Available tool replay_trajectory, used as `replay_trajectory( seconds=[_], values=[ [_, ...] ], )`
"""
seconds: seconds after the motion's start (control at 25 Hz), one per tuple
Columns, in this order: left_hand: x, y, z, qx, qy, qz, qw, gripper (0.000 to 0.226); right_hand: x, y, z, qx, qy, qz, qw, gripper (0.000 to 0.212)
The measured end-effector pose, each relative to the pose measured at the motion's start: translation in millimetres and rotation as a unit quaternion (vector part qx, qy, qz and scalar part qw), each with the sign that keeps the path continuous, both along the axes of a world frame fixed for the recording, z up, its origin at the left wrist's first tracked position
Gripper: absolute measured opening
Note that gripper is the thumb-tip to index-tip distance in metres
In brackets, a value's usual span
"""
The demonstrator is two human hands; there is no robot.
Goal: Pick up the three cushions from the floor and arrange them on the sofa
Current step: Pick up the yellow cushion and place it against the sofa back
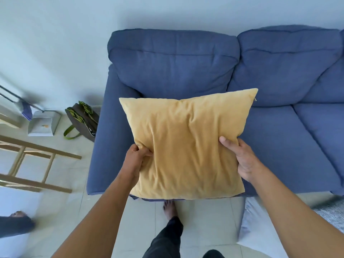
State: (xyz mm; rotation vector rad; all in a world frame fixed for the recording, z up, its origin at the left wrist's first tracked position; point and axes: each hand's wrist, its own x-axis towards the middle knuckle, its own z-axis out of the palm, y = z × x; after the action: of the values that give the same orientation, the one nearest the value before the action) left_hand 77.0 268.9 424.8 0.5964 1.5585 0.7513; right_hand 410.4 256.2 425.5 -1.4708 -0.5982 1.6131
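Note:
I hold a square yellow cushion (186,144) with both hands over the left seat of the blue sofa (279,146). My left hand (135,158) pinches its left edge. My right hand (240,159) grips its right edge, thumb on top. The cushion hangs tilted, its far edge near the sofa's left back pillow (173,64). A white cushion (260,228) lies on the floor at the lower right, partly behind my right forearm. I see no third cushion.
A dark bag with green straps (81,120) leans against the sofa's left arm. A dustpan (42,124) and a wooden frame (33,161) stand on the tiled floor at left. A grey rug (331,213) lies at lower right. My bare foot (169,207) is by the sofa's front.

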Motion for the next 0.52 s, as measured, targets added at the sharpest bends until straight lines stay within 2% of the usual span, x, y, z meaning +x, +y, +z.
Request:
replay_trajectory(
  seconds=[0.12,0.24,0.52],
  values=[
    [1,52,2,-0.006,-0.012,-0.021,1.0,0.069,2,42,3,-0.013,-0.004,-0.027,1.0,0.1],
    [3,100,10,0.01,-0.015,-0.056,0.998,0.057,7,84,5,-0.009,-0.005,-0.033,0.999,0.095],
    [30,194,0,0.034,0.07,-0.064,0.995,0.068,23,188,-21,-0.007,-0.039,-0.001,0.999,0.097]
  ],
)
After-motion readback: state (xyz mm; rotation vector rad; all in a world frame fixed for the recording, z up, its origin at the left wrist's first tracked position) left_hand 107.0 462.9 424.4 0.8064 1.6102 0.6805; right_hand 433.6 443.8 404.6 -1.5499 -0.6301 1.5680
